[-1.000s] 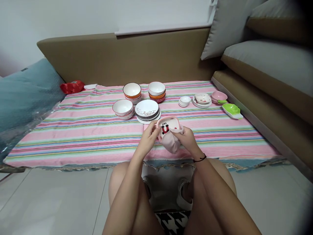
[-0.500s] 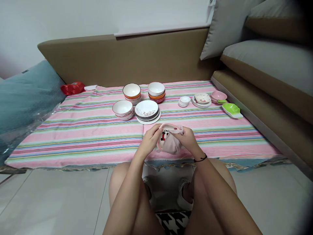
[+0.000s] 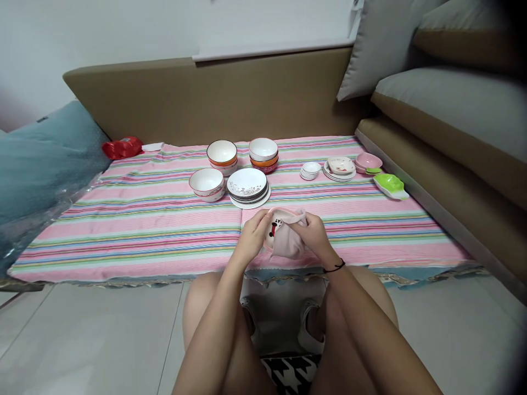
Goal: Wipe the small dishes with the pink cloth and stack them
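Note:
Between my two hands is a small pale pink cloth [image 3: 289,243] with a darker pink edge. Its folded-open side carries a red and black print with lettering. My left hand [image 3: 254,235] pinches the cloth's left edge, thumb on top. On the other side, my right hand [image 3: 312,230] grips the bunched right part. Whether anything sits inside the folds is hidden. Both hands are above the front of the striped cover [image 3: 160,241]. Just beyond them stands a stack of plates [image 3: 247,184], white with a floral pattern on top.
Left of the plates are white bowls [image 3: 207,184] and stacked bowls [image 3: 222,153]; another bowl stack [image 3: 263,151] is behind. To the right lie small white dishes [image 3: 310,169], patterned plates [image 3: 340,167], pink bowls [image 3: 368,162] and a green dish [image 3: 390,185]. A red bundle [image 3: 122,148] is far left.
The cloth has shifted slightly in my hands, its printed side tilting a little. My right hand has moved slightly left. The dishes have not moved.

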### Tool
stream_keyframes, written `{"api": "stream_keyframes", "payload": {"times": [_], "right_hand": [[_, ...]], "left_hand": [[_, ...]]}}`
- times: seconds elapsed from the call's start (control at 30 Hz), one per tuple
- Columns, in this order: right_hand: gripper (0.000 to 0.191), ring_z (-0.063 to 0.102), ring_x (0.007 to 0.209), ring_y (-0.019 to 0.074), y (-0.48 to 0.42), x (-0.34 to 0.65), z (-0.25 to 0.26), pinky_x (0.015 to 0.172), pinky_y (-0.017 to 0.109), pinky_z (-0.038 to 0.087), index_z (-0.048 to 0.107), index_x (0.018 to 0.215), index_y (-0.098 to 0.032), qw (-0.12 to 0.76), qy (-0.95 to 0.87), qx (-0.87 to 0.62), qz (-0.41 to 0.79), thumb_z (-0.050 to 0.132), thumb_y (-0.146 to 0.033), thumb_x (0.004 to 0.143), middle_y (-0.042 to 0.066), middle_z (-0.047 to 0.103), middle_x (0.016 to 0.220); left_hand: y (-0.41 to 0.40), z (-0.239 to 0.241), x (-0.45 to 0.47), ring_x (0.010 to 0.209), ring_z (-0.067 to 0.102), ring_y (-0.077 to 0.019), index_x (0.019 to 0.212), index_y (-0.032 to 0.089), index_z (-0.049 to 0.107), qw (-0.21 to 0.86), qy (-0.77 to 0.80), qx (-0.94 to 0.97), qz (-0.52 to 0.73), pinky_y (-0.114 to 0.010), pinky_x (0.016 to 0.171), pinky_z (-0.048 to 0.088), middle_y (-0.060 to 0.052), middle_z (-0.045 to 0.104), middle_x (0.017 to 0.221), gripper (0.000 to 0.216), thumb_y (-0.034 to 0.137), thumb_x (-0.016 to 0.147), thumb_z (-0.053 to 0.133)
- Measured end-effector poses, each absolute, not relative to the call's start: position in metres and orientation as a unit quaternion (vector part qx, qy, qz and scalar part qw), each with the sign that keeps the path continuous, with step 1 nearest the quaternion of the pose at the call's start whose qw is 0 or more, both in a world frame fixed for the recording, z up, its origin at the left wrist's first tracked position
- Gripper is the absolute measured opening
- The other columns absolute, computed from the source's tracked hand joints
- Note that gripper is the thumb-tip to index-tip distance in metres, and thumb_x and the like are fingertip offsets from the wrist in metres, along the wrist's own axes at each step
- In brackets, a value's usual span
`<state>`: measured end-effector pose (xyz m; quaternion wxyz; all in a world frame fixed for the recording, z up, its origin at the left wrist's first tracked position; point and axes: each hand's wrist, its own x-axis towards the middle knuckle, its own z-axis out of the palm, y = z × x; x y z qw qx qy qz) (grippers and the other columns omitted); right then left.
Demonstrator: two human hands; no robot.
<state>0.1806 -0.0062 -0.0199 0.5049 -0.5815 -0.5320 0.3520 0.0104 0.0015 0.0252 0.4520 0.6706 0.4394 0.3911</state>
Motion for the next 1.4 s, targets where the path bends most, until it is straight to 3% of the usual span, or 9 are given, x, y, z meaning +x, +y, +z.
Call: {"api": "stream_keyframes", "payload": {"times": [0.1, 0.23, 0.5, 0.73, 0.93, 1.07, 1.2, 1.3, 1.4], "right_hand": [[0.033, 0.057, 0.074, 0.0178, -0.004, 0.178, -0.021, 0.065, 0.027, 0.044, 0.066, 0.082, -0.013, 0.528, -0.502, -0.568, 0.384, 0.07, -0.043, 0.068, 0.004, 0.065, 0.078], [0.044, 0.061, 0.082, 0.0217, -0.004, 0.176, -0.024, 0.07, 0.03, 0.048, 0.065, 0.093, -0.013, 0.521, -0.49, -0.55, 0.432, 0.074, -0.043, 0.063, 0.008, 0.069, 0.091], [0.054, 0.061, 0.081, 0.0233, -0.01, 0.172, -0.023, 0.067, 0.031, 0.047, 0.064, 0.093, -0.014, 0.468, -0.501, -0.603, 0.408, 0.08, -0.045, 0.053, 0.006, 0.069, 0.088], [0.062, 0.061, 0.08, 0.0244, -0.012, 0.169, -0.02, 0.064, 0.03, 0.044, 0.056, 0.097, -0.019, 0.462, -0.525, -0.657, 0.281, 0.079, -0.052, 0.049, 0.006, 0.067, 0.088], [0.037, 0.048, 0.061, 0.0144, -0.012, 0.172, -0.015, 0.057, 0.024, 0.033, 0.05, 0.073, -0.021, 0.469, -0.567, -0.65, 0.191, 0.07, -0.051, 0.066, -0.004, 0.053, 0.065], [0.032, 0.037, 0.056, 0.0111, -0.01, 0.177, -0.015, 0.055, 0.024, 0.027, 0.045, 0.06, -0.02, 0.483, -0.582, -0.634, 0.162, 0.063, -0.041, 0.076, -0.006, 0.042, 0.056], [0.023, 0.039, 0.056, 0.0116, -0.009, 0.179, -0.016, 0.056, 0.024, 0.029, 0.05, 0.063, -0.02, 0.488, -0.58, -0.633, 0.159, 0.058, -0.034, 0.078, -0.005, 0.045, 0.057], [0.017, 0.046, 0.059, 0.0133, -0.008, 0.181, -0.017, 0.058, 0.025, 0.034, 0.056, 0.072, -0.02, 0.493, -0.558, -0.642, 0.183, 0.063, -0.035, 0.073, -0.004, 0.054, 0.062], [0.038, 0.057, 0.072, 0.0179, -0.004, 0.187, -0.02, 0.064, 0.027, 0.042, 0.057, 0.092, -0.019, 0.533, -0.501, -0.621, 0.283, 0.072, -0.041, 0.065, 0.002, 0.064, 0.08]], "left_hand": [[0.001, 0.02, 0.015, 0.088, 0.056, -0.0163, 0.101, 0.017, 0.062, 0.435, 0.461, 0.652, 0.417, -0.025, 0.078, 0.041, -0.003, 0.064, 0.096, 0.032, 0.039, 0.093, 0.04], [0.001, 0.015, 0.021, 0.087, 0.055, -0.0159, 0.097, 0.017, 0.062, 0.424, 0.479, 0.624, 0.449, -0.024, 0.075, 0.042, -0.003, 0.063, 0.09, 0.031, 0.037, 0.093, 0.038], [-0.001, 0.014, 0.026, 0.07, 0.054, -0.0149, 0.106, 0.02, 0.06, 0.426, 0.486, 0.619, 0.446, -0.024, 0.06, 0.045, -0.002, 0.06, 0.082, 0.033, 0.04, 0.093, 0.037], [-0.006, 0.014, 0.031, 0.09, 0.059, -0.0183, 0.112, 0.019, 0.061, 0.416, 0.461, 0.668, 0.41, -0.026, 0.077, 0.046, -0.005, 0.065, 0.098, 0.036, 0.039, 0.094, 0.036], [-0.007, 0.012, 0.035, 0.1, 0.057, -0.0175, 0.107, 0.016, 0.061, 0.457, 0.415, 0.657, 0.432, -0.026, 0.09, 0.041, -0.005, 0.065, 0.107, 0.033, 0.035, 0.095, 0.037], [-0.008, 0.011, 0.037, 0.107, 0.055, -0.018, 0.109, 0.017, 0.06, 0.48, 0.42, 0.646, 0.419, -0.029, 0.097, 0.038, -0.006, 0.063, 0.113, 0.034, 0.035, 0.095, 0.034], [-0.005, 0.005, 0.036, 0.115, 0.053, -0.0202, 0.12, 0.018, 0.054, 0.515, 0.411, 0.64, 0.395, -0.032, 0.1, 0.039, -0.007, 0.059, 0.124, 0.035, 0.032, 0.089, 0.048], [-0.002, -0.002, 0.035, 0.111, 0.055, -0.0219, 0.122, 0.016, 0.053, 0.491, 0.423, 0.653, 0.392, -0.035, 0.098, 0.041, -0.008, 0.061, 0.122, 0.047, 0.015, 0.075, 0.058], [0.001, -0.011, 0.033, 0.106, 0.057, -0.0218, 0.116, 0.016, 0.057, 0.469, 0.479, 0.625, 0.401, -0.037, 0.096, 0.042, -0.007, 0.064, 0.115, 0.046, 0.008, 0.072, 0.048]]}}
